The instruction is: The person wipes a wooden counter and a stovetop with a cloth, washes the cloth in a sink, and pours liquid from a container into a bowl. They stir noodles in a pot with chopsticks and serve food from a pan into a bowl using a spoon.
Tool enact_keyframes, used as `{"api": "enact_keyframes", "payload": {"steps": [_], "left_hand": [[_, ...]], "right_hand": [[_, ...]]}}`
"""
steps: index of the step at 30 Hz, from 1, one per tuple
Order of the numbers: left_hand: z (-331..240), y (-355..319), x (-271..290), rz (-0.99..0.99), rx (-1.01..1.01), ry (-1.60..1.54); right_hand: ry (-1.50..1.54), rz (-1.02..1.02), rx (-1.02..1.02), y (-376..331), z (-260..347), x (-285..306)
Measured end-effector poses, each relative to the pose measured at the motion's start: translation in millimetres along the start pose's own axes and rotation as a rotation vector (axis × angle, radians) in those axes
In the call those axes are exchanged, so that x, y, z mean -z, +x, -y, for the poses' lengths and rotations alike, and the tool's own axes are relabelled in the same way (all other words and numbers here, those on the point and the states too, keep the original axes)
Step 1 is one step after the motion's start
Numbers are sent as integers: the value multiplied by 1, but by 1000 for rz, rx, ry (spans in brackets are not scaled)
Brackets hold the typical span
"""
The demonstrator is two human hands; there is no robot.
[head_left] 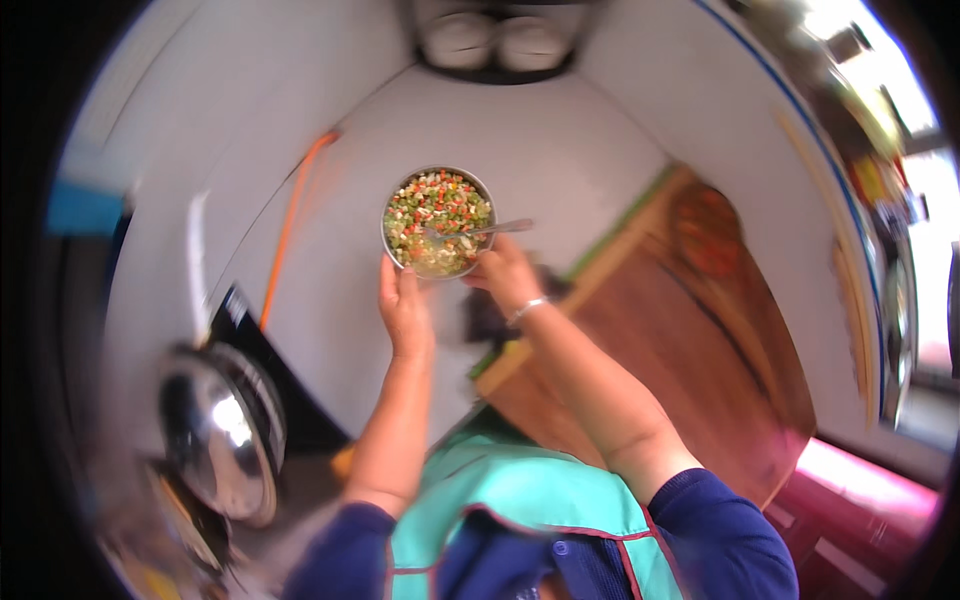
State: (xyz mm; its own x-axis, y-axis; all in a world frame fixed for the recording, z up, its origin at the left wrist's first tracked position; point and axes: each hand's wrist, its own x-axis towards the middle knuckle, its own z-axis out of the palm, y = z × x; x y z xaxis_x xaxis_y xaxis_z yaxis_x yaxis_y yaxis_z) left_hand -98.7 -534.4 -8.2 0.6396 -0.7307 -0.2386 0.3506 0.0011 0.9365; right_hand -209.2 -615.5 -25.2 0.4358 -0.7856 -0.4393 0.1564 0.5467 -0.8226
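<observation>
Between my two hands is a round metal bowl (384,232) of chopped vegetables (438,212) in green, orange-red and white. Pale liquid shows toward its near side. A metal spoon (500,228) lies in the mix, its handle sticking out over the right rim. My left hand (403,300) grips the near left edge, thumb at the rim. My right hand (508,272) grips the near right edge just under the spoon handle; a bracelet circles that wrist. Some of the fingers are hidden under the bowl.
A wooden table (620,340) with a dark round patch stands at right. Shiny metal cookware (220,430) is at lower left, near a black panel (270,370). An orange hose or pipe (290,230) runs along the left wall. A dark rack with round pale items (495,42) is at the top.
</observation>
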Motion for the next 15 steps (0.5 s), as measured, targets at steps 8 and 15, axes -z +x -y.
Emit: {"api": "enact_keyframes", "payload": {"steps": [8,15], "left_hand": [[-31,21,18,494,190,-168],[-48,24,-28,638,522,-70]], "right_hand": [[-26,-554,180,-67,9,-53],[16,-811,172,-87,26,-41]]}}
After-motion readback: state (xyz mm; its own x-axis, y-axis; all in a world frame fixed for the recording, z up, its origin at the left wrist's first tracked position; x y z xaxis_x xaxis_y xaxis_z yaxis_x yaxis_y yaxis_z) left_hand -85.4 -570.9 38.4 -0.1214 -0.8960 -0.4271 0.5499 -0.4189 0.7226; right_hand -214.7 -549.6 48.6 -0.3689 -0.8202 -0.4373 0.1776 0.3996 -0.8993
